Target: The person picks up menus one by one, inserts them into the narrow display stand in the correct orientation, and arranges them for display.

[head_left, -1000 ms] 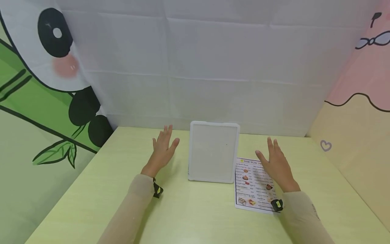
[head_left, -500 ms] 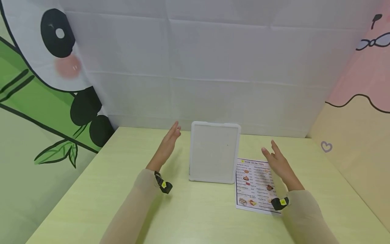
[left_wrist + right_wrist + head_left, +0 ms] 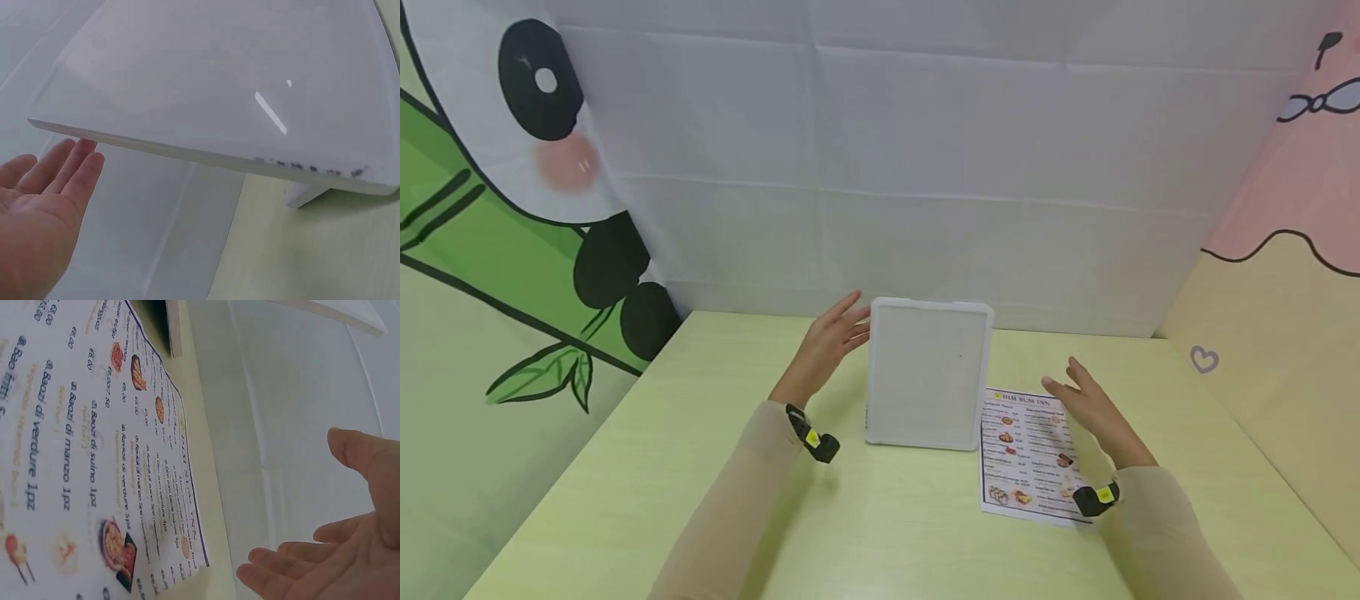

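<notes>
A small whiteboard with a white frame stands propped up on the table, its face toward me. My left hand is at its left side, fingers extended and the tips reaching the upper left edge. In the left wrist view, the fingertips lie right at the board's rim, and dark smudges mark that edge farther along. My right hand hovers over the right side of a printed menu sheet, fingers loosely extended and holding nothing. The menu lies flat, right beside the board, with "Dim Sum Inn" at its top.
The pale yellow table meets a white cloth backdrop behind the board. A panda-printed panel borders the left side, and a pink and cream panel the right. A support foot shows behind the board.
My left hand has moved right to the board's left edge, its palm turning toward the board. The right hand has shifted slightly down and right. Board and menu stay in place.
</notes>
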Available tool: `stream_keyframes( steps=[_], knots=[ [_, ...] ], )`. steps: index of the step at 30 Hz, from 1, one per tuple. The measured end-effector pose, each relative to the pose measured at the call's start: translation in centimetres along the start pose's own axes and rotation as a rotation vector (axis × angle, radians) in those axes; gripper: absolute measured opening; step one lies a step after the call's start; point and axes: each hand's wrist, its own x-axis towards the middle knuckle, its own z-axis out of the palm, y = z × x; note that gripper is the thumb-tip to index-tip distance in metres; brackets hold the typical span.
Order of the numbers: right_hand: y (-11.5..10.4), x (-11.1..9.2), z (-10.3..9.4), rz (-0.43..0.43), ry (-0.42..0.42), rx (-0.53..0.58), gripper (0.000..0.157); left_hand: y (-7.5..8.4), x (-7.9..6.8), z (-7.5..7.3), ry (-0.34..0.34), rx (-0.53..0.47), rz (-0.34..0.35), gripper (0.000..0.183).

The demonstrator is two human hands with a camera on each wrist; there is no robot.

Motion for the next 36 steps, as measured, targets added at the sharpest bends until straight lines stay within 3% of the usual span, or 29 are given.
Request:
stream_keyframes(
  steps=[7, 13, 18, 24, 30, 36],
  knots=[
    [1.2, 0.1, 0.4, 0.024, -0.078, -0.067, 0.105, 0.2, 0.5, 0.6, 0.021, -0.061, -0.016, 0.055],
    [1.8, 0.2, 1.3, 0.057, -0.121, -0.167, 0.112, 0.0, 0.7, 0.7, 0.033, -0.028, -0.012, 0.053],
    [2.2, 0.1, 2.2, -0.027, -0.144, -0.252, 0.115, 0.0, 0.6, 0.8, 0.052, -0.005, -0.017, 0.052],
    [2.8, 0.2, 2.9, -0.128, -0.125, -0.433, 0.112, -0.1, 0.6, 0.8, 0.067, 0.005, -0.013, 0.050],
    [2.6, 0.2, 3.0, -0.082, -0.162, -0.509, 0.124, 0.0, 0.5, 0.8, 0.073, 0.045, -0.016, 0.052],
    [2.3, 0.2, 2.5, -0.030, -0.208, -0.550, 0.126, 0.3, 0.7, 0.9, 0.096, 0.124, -0.021, 0.050]
  ],
)
